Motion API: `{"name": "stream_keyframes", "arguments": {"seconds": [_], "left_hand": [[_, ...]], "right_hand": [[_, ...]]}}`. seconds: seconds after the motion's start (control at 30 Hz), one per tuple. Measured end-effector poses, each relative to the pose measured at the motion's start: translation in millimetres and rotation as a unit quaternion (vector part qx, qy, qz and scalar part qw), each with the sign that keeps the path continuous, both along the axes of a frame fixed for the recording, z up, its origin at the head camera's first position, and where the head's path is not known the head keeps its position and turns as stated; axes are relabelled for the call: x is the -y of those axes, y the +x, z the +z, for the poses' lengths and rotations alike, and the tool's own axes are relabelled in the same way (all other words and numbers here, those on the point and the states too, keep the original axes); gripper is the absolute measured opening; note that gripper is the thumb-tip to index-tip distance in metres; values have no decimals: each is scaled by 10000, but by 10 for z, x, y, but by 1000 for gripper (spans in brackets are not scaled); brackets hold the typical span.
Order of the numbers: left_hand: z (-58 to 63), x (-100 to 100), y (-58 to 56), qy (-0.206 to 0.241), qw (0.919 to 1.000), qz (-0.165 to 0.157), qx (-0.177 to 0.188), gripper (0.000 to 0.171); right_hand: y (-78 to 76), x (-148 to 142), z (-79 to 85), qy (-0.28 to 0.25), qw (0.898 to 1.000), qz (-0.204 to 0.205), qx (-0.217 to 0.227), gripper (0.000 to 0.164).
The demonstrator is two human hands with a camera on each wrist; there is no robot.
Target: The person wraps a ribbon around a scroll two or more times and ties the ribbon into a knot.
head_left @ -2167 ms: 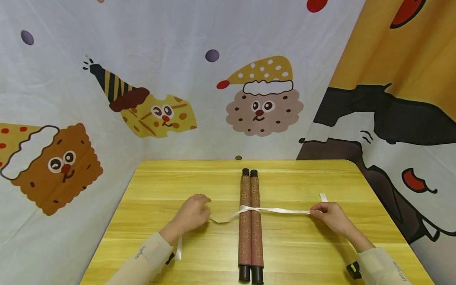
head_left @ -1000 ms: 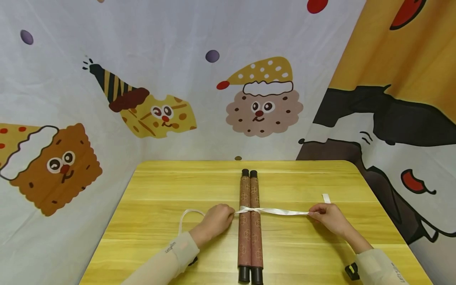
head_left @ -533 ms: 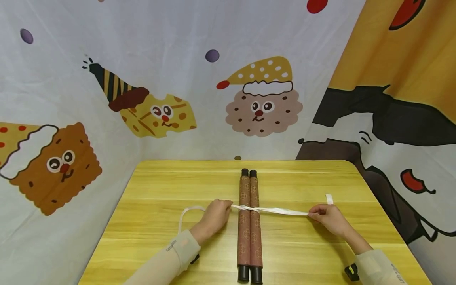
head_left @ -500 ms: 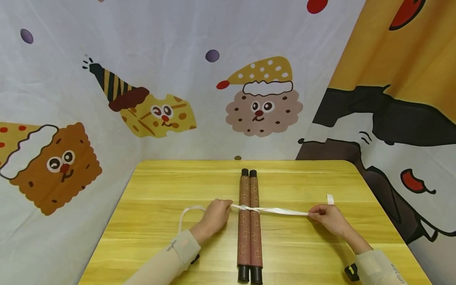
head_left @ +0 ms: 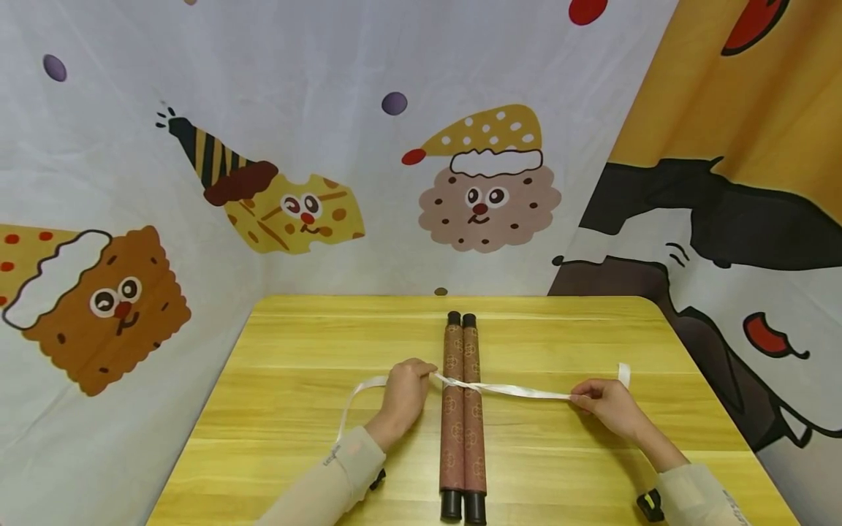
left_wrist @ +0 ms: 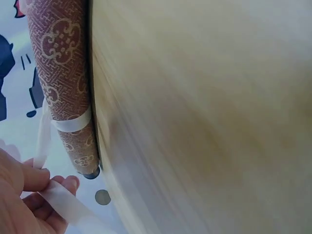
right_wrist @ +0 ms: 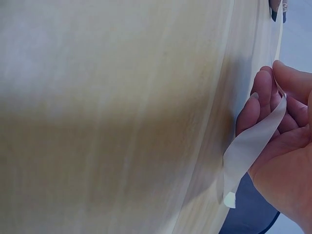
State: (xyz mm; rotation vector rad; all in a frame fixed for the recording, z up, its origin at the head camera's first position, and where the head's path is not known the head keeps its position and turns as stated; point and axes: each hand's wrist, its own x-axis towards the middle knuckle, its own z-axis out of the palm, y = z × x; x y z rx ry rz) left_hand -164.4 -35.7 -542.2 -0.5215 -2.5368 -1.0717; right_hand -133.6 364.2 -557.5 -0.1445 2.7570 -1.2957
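Note:
A brown patterned scroll [head_left: 452,431], rolled from both ends into two parallel rolls with black end knobs, lies lengthwise on the table. Around its middle runs a white ribbon [head_left: 520,391], crossed or twisted on top. Just left of the scroll, my left hand [head_left: 404,398] pinches one ribbon end between thumb and fingers; the left wrist view shows that ribbon [left_wrist: 66,207] trailing past the fingers. Out to the right, my right hand [head_left: 612,405] pinches the other stretch, pulled nearly straight. Its loose tail [right_wrist: 253,141] hangs over the palm in the right wrist view.
The wooden table [head_left: 316,336] has its far edge against a white cloth backdrop [head_left: 316,73] with cartoon prints. A yellow and black printed cloth [head_left: 743,219] hangs on the right. Black wrist gear [head_left: 650,504] shows under the right sleeve.
My left hand has moved right toward the scroll and taken the ribbon close to it, then lifted slightly. The left stretch went from slack to short and taut. My right hand stays nearly still.

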Motion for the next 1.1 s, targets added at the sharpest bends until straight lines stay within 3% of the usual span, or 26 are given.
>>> {"name": "stream_keyframes", "arguments": {"seconds": [0.27,0.4,0.57,0.8,0.97,1.1], "left_hand": [[-18,-73,2,739,9968,76,286,28],[-13,-122,17,1298,9891,114,690,26],[18,-195,24,2143,9691,388,1155,19],[63,-301,14,2959,9430,820,1282,13],[86,-384,11,3486,9275,726,1141,11],[272,-402,89,3981,9075,497,1247,17]], "right_hand": [[11,12,21,-81,9999,-44,65,12],[18,16,24,-110,9999,-42,118,13],[21,19,16,-135,9998,-60,137,13],[16,28,12,-50,9999,-94,99,12],[17,49,14,86,9999,-72,26,12],[14,70,16,296,9994,-63,-176,10]]}}
